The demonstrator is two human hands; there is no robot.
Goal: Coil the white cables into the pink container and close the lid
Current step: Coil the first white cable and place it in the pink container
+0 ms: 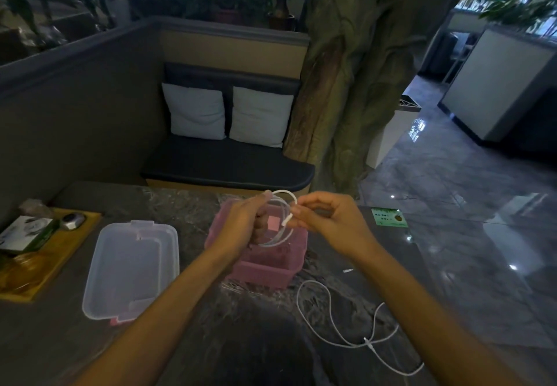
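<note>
White cord comes first, nearest the viewer: a loose cable (346, 322) snakes over the dark marbled table (187, 214) at lower right, one end reaching the table's near edge, its loops lying well apart from both hands. A small white bit (347, 271) lies on the table just beyond it, too small to identify.

Farther in, the clear lid (129, 268) lies flat on the table to the left of the pink container (265, 271), not touching it. The container stands open.

Above the container, the left hand (241, 226) has its fingers curled round a coiled cable (278, 223), several white loops hanging from the grip down toward the container's opening. The right hand (328, 220) sits just beside the coil on its right, thumb and forefinger pinching the cable's white plug end, the other fingers loosely curled. The coil thus lies between the two hands, held by both.

On the far left a yellow wooden tray (45, 277) carries a box and a small grey object. A green card (388, 217) lies at the table's right far corner.

Beyond the table stands a dark bench (226, 165) with two pale cushions (229, 114), a thick tree trunk (355, 69) to its right, and a glossy tiled floor (467, 205).
</note>
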